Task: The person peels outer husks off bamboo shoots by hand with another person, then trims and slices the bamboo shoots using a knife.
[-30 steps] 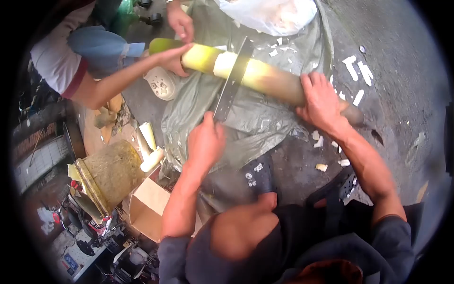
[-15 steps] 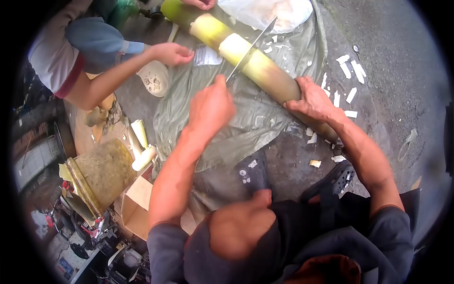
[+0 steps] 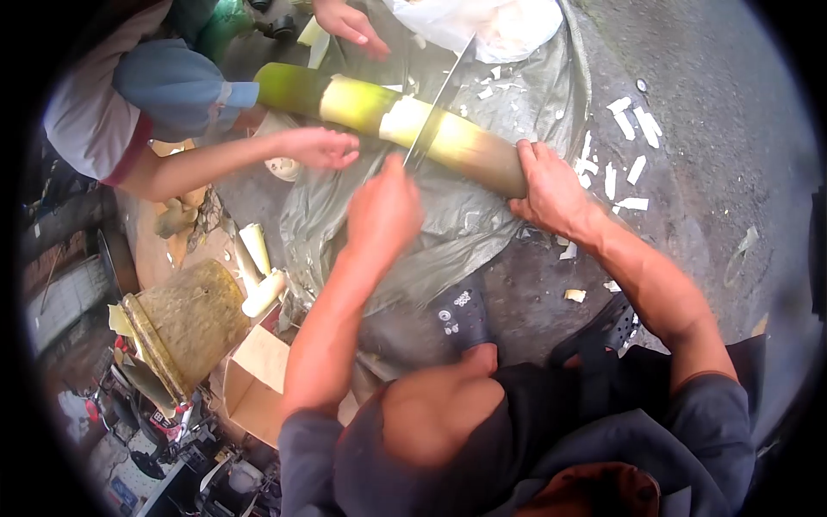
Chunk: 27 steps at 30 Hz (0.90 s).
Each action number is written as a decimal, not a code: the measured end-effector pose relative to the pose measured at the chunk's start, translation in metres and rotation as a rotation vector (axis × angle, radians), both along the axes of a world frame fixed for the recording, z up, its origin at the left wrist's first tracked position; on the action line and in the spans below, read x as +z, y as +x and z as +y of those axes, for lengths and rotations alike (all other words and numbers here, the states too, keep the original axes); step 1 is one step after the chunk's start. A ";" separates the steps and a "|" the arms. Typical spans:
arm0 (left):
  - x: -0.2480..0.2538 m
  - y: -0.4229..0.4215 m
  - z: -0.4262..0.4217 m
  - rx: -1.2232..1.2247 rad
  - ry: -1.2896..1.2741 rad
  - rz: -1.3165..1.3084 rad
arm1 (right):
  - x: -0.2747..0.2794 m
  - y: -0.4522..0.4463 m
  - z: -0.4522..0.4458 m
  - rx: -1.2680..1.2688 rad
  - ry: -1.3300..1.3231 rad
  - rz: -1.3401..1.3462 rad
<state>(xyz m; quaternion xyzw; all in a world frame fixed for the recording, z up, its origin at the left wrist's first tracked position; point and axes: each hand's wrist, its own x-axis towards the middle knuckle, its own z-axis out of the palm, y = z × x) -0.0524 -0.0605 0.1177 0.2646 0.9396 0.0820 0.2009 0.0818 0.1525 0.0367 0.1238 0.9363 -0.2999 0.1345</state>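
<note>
Left hand [image 3: 385, 207] clenching blade [image 3: 440, 99], which is crossing stalk [image 3: 396, 118] just beyond its fingers. Right hand [image 3: 556, 189], nearer, grasping stalk's end; long axis running leftward, away from its fingers.

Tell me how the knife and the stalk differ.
The knife is thin; the stalk is thick and rounded. The knife looks grey, the stalk green, pale and brown. The left hand grips the knife, while the right hand holds the stalk. Both are long and straight.
</note>
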 end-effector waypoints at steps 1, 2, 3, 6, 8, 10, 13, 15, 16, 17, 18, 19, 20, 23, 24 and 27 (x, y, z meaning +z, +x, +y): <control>-0.003 -0.003 0.009 -0.007 0.009 0.018 | 0.000 0.003 -0.004 -0.005 0.049 0.071; -0.003 0.003 0.004 0.022 -0.007 0.004 | -0.001 0.007 -0.007 0.022 0.078 0.080; -0.004 0.011 -0.003 0.041 -0.024 -0.009 | -0.002 0.012 -0.011 0.040 0.107 0.088; -0.001 0.025 -0.026 0.072 -0.011 -0.006 | 0.003 0.006 0.004 -0.052 -0.060 0.001; 0.009 0.039 -0.054 0.092 -0.047 -0.045 | -0.010 0.005 0.020 -0.044 -0.343 -0.137; 0.010 0.033 -0.058 0.072 -0.062 -0.053 | -0.004 -0.007 0.024 0.024 -0.347 -0.324; 0.005 0.011 -0.034 0.078 -0.024 -0.089 | 0.003 0.003 -0.003 -0.026 -0.023 -0.104; 0.003 -0.011 0.007 0.034 0.007 -0.050 | 0.001 0.008 -0.017 -0.058 0.044 -0.040; 0.001 -0.015 0.019 0.015 0.026 -0.037 | -0.002 0.011 -0.019 -0.070 0.081 -0.015; -0.001 -0.008 0.011 0.026 0.004 -0.054 | -0.004 0.016 -0.020 -0.072 0.089 0.010; -0.004 0.000 -0.003 0.032 -0.016 -0.062 | -0.001 0.021 -0.020 -0.077 0.024 -0.037; -0.007 0.000 -0.012 0.031 -0.020 -0.049 | 0.001 0.018 -0.014 -0.087 -0.027 -0.061; -0.006 0.002 -0.026 0.033 -0.009 -0.046 | 0.002 0.012 -0.006 -0.099 -0.076 -0.079; 0.001 0.019 -0.066 0.019 -0.033 -0.089 | -0.003 0.005 0.040 -0.163 -0.705 -0.368; 0.006 0.018 -0.062 0.015 -0.039 -0.095 | -0.010 0.004 0.049 -0.137 -0.926 -0.445; 0.004 -0.001 -0.025 -0.018 0.018 -0.057 | -0.010 0.008 0.037 -0.110 -0.565 -0.333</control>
